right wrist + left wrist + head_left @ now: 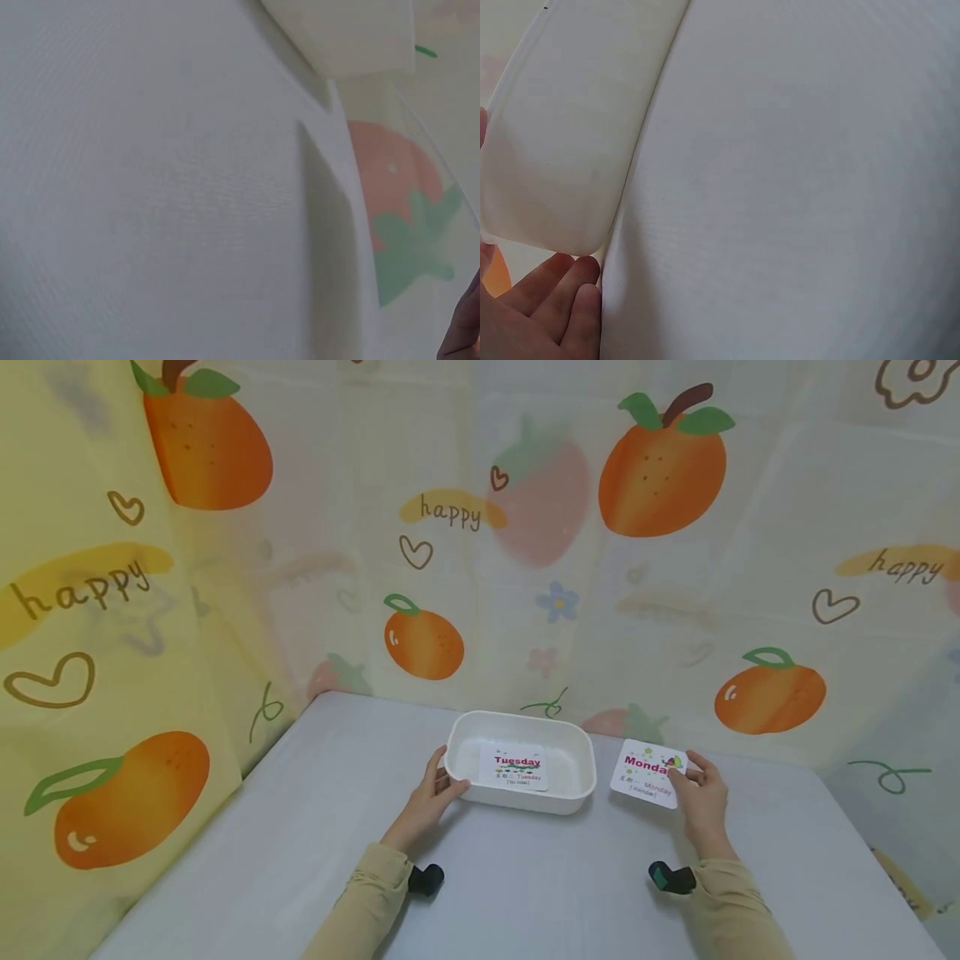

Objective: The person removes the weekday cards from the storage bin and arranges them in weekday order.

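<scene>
In the head view a white plastic tub [495, 798] stands on the table, with a card printed "Tuesday" [516, 779] lying inside it. My left hand [426, 802] grips the tub's left end, thumb over the near rim and fingers along the outer wall. The left wrist view shows the tub's outer wall [555, 150] close up, fingertips right at its lower corner. To the right of the tub, my right hand [703, 797] pinches a white card printed "Monday" [637, 781] by its right edge, printed face up. In the right wrist view only a bit of that hand [463, 330] shows.
A pale cloth covers the table [540, 877]. Behind and to the left hang curtains [517, 610] printed with oranges, hearts and "happy". A dark wrist device [427, 881] sits at the left cuff, another [671, 878] at the right.
</scene>
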`<state>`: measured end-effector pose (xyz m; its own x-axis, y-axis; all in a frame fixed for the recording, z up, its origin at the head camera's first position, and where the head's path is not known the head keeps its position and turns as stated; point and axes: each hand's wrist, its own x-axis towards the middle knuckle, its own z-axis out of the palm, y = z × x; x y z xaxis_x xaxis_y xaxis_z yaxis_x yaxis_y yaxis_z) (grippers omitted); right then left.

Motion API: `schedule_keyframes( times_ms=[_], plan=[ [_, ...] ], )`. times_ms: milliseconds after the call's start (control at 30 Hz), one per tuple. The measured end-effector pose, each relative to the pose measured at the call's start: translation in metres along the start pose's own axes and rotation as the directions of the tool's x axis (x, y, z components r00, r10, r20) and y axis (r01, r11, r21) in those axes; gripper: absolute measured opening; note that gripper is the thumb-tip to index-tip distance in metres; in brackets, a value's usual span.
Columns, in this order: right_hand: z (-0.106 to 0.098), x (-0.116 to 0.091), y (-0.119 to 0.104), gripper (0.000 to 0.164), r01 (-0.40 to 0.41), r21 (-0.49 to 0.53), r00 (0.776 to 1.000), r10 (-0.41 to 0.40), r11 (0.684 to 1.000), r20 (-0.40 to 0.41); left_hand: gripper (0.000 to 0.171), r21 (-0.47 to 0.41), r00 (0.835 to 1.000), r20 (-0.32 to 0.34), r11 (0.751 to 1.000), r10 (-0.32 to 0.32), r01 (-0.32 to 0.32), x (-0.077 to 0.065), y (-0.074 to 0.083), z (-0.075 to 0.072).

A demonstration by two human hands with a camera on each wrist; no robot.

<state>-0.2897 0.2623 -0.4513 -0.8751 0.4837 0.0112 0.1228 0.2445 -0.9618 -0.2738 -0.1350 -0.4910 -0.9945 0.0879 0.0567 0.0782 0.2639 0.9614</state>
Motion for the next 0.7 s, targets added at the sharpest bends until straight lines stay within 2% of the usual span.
schedule_keyframes(
  times_ms=[200, 300, 467, 700],
  plan=[
    [0.009, 0.007, 0.01, 0.051, 0.003, -0.024, 0.999, -0.002, 1.0, 0.041, 0.076, -0.003, 1.0, 0.004, 1.0, -0.005, 0.005, 0.0, -0.001, -0.001],
    [0.013, 0.008, 0.011, 0.051, 0.003, -0.042, 0.996, 0.001, 0.999, 0.087, 0.075, -0.003, 1.0, 0.006, 1.0, -0.003, 0.003, 0.0, 0.0, -0.001],
    [0.018, 0.01, 0.011, 0.052, 0.01, -0.079, 0.984, 0.004, 0.997, 0.18, 0.077, 0.002, 1.0, 0.004, 1.0, -0.001, 0.001, -0.001, 0.003, -0.001],
    [0.021, 0.013, 0.009, 0.053, 0.012, -0.134, 0.963, 0.024, 0.991, 0.268, 0.076, 0.003, 1.0, 0.0, 1.0, 0.0, 0.0, 0.0, 0.0, -0.001]
  ],
)
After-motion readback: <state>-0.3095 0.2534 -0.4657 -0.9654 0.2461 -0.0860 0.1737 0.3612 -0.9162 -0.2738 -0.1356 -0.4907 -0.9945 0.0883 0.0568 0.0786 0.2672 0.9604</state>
